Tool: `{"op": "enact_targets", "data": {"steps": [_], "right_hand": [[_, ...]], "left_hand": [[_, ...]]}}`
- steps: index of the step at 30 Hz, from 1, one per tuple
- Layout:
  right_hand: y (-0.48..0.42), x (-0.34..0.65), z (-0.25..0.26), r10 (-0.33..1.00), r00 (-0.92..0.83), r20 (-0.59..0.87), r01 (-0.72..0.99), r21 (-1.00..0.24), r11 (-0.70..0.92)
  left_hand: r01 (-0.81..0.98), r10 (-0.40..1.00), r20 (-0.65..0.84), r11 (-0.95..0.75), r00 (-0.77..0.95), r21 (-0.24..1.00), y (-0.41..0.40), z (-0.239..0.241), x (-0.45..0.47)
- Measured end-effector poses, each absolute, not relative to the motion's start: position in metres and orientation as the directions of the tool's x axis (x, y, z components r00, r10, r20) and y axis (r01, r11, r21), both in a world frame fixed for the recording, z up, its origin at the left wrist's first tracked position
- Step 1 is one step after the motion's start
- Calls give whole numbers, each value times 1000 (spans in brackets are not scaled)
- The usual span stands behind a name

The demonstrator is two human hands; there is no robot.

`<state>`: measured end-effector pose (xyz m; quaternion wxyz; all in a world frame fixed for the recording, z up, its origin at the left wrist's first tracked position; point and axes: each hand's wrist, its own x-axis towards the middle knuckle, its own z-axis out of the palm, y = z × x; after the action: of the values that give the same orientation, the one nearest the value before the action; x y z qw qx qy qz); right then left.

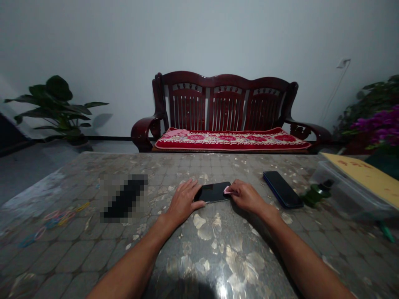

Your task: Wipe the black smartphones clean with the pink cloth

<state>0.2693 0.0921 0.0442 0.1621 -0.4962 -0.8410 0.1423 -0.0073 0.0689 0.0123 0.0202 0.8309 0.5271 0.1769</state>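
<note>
A dark smartphone (213, 193) lies flat on the table, its long side running left to right. Around its left end, my left hand (184, 198) grips the phone, thumb on the near edge and fingers at the far side. My right hand (246, 196) pinches a small pale pink piece of cloth or tissue (229, 190) against the right end of the phone's surface. How much of the pink piece is inside the fingers is hidden. Further right lies a second phone (282, 189), dark with a blue edge, apart from my hand.
Beside the second phone stand a green bottle (316, 194) and a clear plastic box (339, 195) under a yellow sheet (368, 172). Colourful bands (62, 216) and a pixelated dark object (124, 198) lie at left on the patterned table (215, 249). A wooden bench (226, 104) stands behind.
</note>
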Motion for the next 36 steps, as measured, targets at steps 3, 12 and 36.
{"op": "enact_targets", "data": {"steps": [3, 12, 36], "right_hand": [[91, 269, 47, 874, -476, 94, 782, -410, 470], [95, 273, 49, 910, -386, 153, 786, -461, 411], [114, 245, 40, 893, -411, 184, 858, -254, 447]], "left_hand": [[860, 889, 239, -445, 391, 250, 71, 8, -7], [843, 886, 209, -460, 415, 277, 74, 3, -8], [831, 871, 248, -483, 424, 277, 70, 5, -4]]}}
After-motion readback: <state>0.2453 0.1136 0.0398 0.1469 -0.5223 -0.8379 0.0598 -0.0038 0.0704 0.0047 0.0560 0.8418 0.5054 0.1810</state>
